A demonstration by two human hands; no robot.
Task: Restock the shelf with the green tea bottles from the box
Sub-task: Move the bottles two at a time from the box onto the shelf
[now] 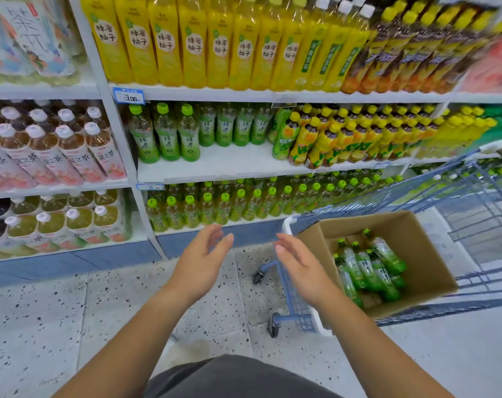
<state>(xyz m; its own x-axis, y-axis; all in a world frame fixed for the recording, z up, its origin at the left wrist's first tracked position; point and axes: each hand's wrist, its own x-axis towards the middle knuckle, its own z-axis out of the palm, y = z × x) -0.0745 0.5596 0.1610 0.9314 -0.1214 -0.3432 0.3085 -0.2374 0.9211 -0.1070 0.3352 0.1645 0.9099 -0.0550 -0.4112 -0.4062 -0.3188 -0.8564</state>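
Several green tea bottles (369,270) with green caps lie inside an open cardboard box (425,254) at the right. More green tea bottles (169,133) stand on the middle shelf (229,165), three at the front left and a row further back, with bare shelf in front of that row. My left hand (204,259) and my right hand (297,264) hover empty over the floor, palms facing each other, fingers apart. The right hand is just left of the box.
The box rests in a blue wire shopping cart (298,305) on wheels. Yellow drink bottles (344,136) fill the shelf's right part. Green-capped bottles (229,202) crowd the lower shelf. A price tag (129,96) hangs above. Speckled floor (100,311) lies below.
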